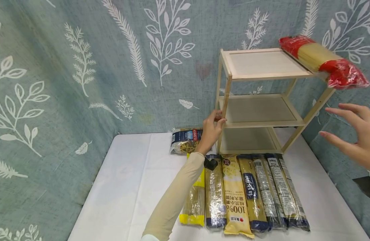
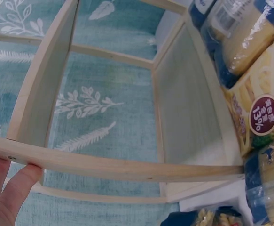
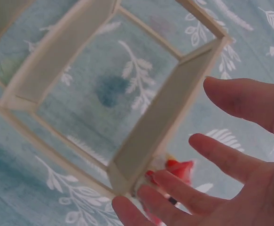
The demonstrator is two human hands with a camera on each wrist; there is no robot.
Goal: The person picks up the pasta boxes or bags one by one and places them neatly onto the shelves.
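A wooden three-tier shelf [image 1: 261, 108] stands on the table with its front to me. At its left front post my left hand [image 1: 211, 131] grips the wood with thumb and fingers; the left wrist view shows the fingertips [image 2: 26, 179] on that post. My right hand [image 1: 358, 134] is held in the air right of the shelf, fingers spread, touching nothing. Above that hand, a red-ended pasta bag [image 1: 318, 57] lies across the right end of the top board and juts past its edge. In the right wrist view, the fingers partly hide this bag [image 3: 181, 169].
Several long spaghetti packs [image 1: 249, 187] lie side by side in front of the shelf. Left of it, partly behind my left forearm, sits an Agnesi pasta bag [image 1: 182, 142]. White cloth [image 1: 124, 187] covers the table, with a leaf-patterned curtain [image 1: 127, 67] behind.
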